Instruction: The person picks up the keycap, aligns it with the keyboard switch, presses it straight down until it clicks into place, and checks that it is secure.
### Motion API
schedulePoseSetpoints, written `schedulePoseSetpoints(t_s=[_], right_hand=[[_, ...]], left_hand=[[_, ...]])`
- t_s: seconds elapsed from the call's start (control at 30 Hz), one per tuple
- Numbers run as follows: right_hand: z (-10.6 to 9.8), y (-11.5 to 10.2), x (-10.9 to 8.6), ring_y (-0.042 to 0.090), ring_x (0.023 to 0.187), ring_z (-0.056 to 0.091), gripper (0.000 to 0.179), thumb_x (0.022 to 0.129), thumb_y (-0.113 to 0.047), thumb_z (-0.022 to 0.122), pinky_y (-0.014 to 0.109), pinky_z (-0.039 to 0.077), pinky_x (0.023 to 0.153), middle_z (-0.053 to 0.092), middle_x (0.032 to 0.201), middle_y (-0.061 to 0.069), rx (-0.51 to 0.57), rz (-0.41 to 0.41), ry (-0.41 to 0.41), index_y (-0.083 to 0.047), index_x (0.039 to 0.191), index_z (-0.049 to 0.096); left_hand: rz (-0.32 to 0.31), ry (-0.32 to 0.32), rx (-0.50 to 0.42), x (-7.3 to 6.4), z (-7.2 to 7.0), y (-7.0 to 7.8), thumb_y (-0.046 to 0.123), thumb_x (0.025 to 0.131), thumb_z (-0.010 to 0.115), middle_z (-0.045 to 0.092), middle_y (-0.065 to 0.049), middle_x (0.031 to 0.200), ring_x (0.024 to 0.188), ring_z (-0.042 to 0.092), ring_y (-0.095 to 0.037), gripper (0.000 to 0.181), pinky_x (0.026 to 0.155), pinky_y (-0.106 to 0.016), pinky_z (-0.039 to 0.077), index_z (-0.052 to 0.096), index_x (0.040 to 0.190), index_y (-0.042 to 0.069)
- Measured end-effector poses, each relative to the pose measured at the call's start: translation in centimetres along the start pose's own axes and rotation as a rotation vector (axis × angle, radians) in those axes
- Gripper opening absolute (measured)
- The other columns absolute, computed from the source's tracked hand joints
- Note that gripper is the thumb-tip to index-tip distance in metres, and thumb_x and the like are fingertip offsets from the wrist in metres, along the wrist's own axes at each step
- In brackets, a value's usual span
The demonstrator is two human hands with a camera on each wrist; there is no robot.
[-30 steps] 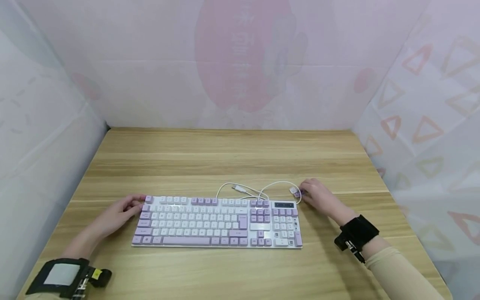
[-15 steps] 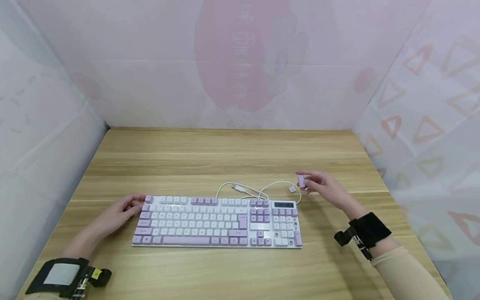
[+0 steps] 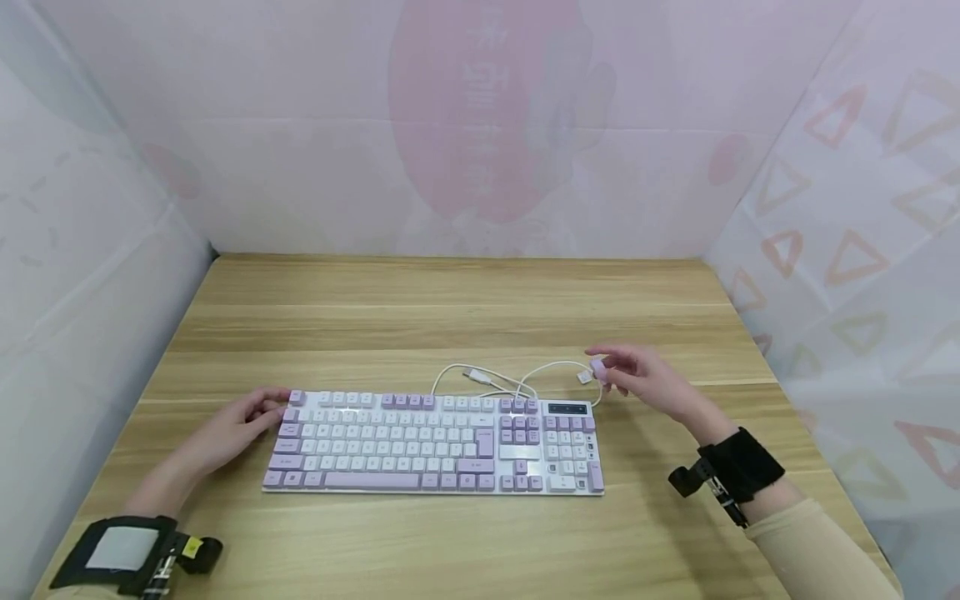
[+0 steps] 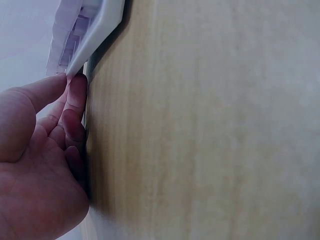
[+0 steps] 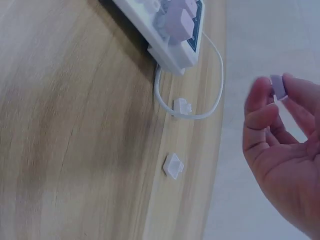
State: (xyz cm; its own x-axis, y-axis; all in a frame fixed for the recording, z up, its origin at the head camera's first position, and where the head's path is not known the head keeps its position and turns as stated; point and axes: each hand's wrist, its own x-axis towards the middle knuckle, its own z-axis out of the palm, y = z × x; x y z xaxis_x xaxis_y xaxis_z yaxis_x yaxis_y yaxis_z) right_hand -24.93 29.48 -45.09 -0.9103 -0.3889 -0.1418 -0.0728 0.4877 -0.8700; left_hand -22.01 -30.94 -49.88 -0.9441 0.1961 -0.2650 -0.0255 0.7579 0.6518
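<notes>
A white and purple keyboard [image 3: 390,443] lies on the wooden table, its long side toward the person. At its far left corner my left hand [image 3: 232,429] grips the edge; the left wrist view has the thumb [image 4: 47,90] on top of the rim and the fingers bent at the side. Raised over the table past the far right corner, my right hand [image 3: 648,387] pinches a purple keycap [image 5: 278,86] between thumb and fingertips. Beneath it, inside the cable loop, rests a white keycap [image 3: 584,377]. The right wrist view shows another pale keycap [image 5: 173,166] on the wood.
A thin white cable [image 3: 555,363] curls behind the keyboard, and its USB plug [image 3: 477,377] lies on the table [image 3: 465,317]. Printed cloth walls [image 3: 300,150] enclose the table at the back and both sides.
My right hand has risen from the table with the purple keycap and then turned it between the fingers. The left hand and keyboard have stayed in place.
</notes>
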Motion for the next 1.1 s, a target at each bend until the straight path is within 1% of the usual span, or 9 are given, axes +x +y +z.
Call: schedulePoseSetpoints(t_s=[0.1, 0.2, 0.33, 0.47, 0.6, 0.7, 0.8, 0.97, 1.1], right_hand=[[0.3, -0.3, -0.2, 0.032, 0.083, 0.070, 0.037, 0.099, -0.009, 0.061, 0.035, 0.056, 0.067, 0.063, 0.113, 0.032, -0.011, -0.022, -0.053, 0.002, 0.134, 0.055], [0.7, -0.6, -0.5, 0.031, 0.081, 0.070, 0.031, 0.099, -0.011, 0.062, 0.037, 0.057, 0.069, 0.065, 0.114, 0.030, -0.057, -0.054, -0.063, 0.003, 0.126, 0.062], [1.2, -0.9, -0.9, 0.015, 0.075, 0.066, 0.024, 0.096, -0.014, 0.067, 0.030, 0.056, 0.070, 0.073, 0.110, 0.019, -0.182, -0.116, 0.005, -0.004, 0.117, 0.071], [1.8, -1.2, -1.4, 0.004, 0.073, 0.061, 0.015, 0.090, -0.010, 0.073, 0.023, 0.051, 0.066, 0.076, 0.099, 0.007, -0.294, -0.166, 0.078, -0.008, 0.104, 0.077], [2.4, -1.4, -1.9, 0.005, 0.074, 0.058, 0.017, 0.085, -0.006, 0.077, 0.022, 0.048, 0.065, 0.072, 0.090, 0.001, -0.367, -0.145, 0.049, -0.005, 0.102, 0.073], [2.7, -1.3, -2.4, 0.005, 0.073, 0.056, 0.018, 0.084, -0.007, 0.078, 0.021, 0.047, 0.064, 0.067, 0.086, -0.003, -0.405, -0.111, 0.001, -0.010, 0.097, 0.066], [3.0, -1.2, -2.8, 0.004, 0.071, 0.056, 0.017, 0.084, -0.008, 0.079, 0.021, 0.047, 0.063, 0.066, 0.083, -0.005, -0.431, -0.107, -0.013, -0.013, 0.092, 0.065], [3.3, -0.9, -3.2, 0.006, 0.069, 0.053, 0.013, 0.082, -0.004, 0.077, 0.020, 0.045, 0.061, 0.065, 0.082, -0.004, -0.456, -0.139, 0.059, -0.010, 0.092, 0.070], [3.5, -0.7, -3.5, 0.007, 0.072, 0.054, 0.013, 0.081, -0.001, 0.077, 0.019, 0.045, 0.062, 0.067, 0.093, 0.001, -0.517, -0.201, 0.105, -0.012, 0.086, 0.072]], left_hand=[[-0.002, 0.000, 0.001, 0.0, 0.0, 0.0, 0.041, 0.106, 0.045, 0.061, -0.011, 0.114, 0.096, 0.051, -0.018, 0.049, 0.076, -0.021, 0.040, 0.048, 0.142, 0.006], [-0.008, -0.003, -0.002, -0.1, 0.0, 0.0, 0.040, 0.106, 0.045, 0.061, -0.011, 0.114, 0.097, 0.051, -0.019, 0.050, 0.076, -0.022, 0.040, 0.048, 0.142, 0.006], [-0.012, -0.004, -0.003, -0.1, 0.0, 0.0, 0.040, 0.106, 0.045, 0.061, -0.011, 0.115, 0.097, 0.051, -0.019, 0.050, 0.076, -0.021, 0.040, 0.048, 0.143, 0.007], [-0.013, -0.002, -0.003, 0.0, -0.1, 0.1, 0.040, 0.106, 0.044, 0.061, -0.011, 0.115, 0.098, 0.051, -0.019, 0.050, 0.077, -0.021, 0.040, 0.047, 0.143, 0.007], [-0.012, 0.001, -0.002, 0.0, -0.2, 0.3, 0.039, 0.107, 0.044, 0.061, -0.011, 0.115, 0.097, 0.051, -0.019, 0.049, 0.076, -0.022, 0.040, 0.047, 0.143, 0.006], [-0.008, 0.006, 0.002, 0.1, -0.2, 0.2, 0.040, 0.106, 0.045, 0.061, -0.011, 0.114, 0.096, 0.051, -0.018, 0.049, 0.076, -0.022, 0.040, 0.048, 0.142, 0.006], [-0.007, 0.008, 0.003, 0.0, -0.1, 0.0, 0.040, 0.106, 0.045, 0.062, -0.010, 0.113, 0.095, 0.051, -0.018, 0.049, 0.075, -0.023, 0.040, 0.049, 0.142, 0.007], [-0.014, 0.009, 0.000, -0.1, 0.1, -0.1, 0.038, 0.106, 0.046, 0.060, -0.010, 0.111, 0.093, 0.050, -0.018, 0.046, 0.074, -0.023, 0.039, 0.049, 0.141, 0.008], [-0.021, 0.007, -0.012, -0.1, 0.2, -0.1, 0.040, 0.106, 0.047, 0.060, -0.009, 0.111, 0.094, 0.050, -0.018, 0.047, 0.075, -0.024, 0.039, 0.049, 0.141, 0.008]])
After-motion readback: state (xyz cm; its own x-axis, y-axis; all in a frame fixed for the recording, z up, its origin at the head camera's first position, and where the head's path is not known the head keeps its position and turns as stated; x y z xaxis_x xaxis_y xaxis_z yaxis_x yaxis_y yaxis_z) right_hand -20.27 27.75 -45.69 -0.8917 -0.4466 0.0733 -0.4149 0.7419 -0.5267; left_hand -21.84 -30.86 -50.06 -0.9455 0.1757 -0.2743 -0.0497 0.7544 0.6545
